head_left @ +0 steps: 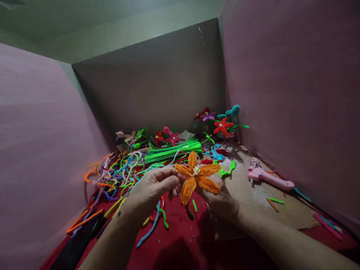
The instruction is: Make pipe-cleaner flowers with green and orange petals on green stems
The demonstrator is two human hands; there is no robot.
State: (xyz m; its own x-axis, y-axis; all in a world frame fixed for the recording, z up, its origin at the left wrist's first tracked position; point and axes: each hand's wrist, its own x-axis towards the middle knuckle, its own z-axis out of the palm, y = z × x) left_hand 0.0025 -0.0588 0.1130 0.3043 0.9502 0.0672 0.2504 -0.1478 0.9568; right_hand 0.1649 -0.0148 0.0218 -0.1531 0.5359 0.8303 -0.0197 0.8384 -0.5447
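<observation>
An orange pipe-cleaner flower (208, 170) with five petals and a pale beaded centre faces me between my hands. My left hand (160, 183) is closed, fingers curled, with its fingertips at the tip of the left petal. Behind the lower right petals, my right hand (222, 200) is closed on the flower from the back; its fingertips and the stem are largely hidden. Short green pipe-cleaner pieces (194, 206) lie on the red surface just below the flower.
A tangle of coloured pipe cleaners (112, 176) spreads on the left beside a green bundle (174, 151). Finished flowers, including a red one (223, 126), stand at the back. A pink glue gun (270, 177) rests on cardboard (243, 195) at right. Panels (295, 93) enclose the workspace.
</observation>
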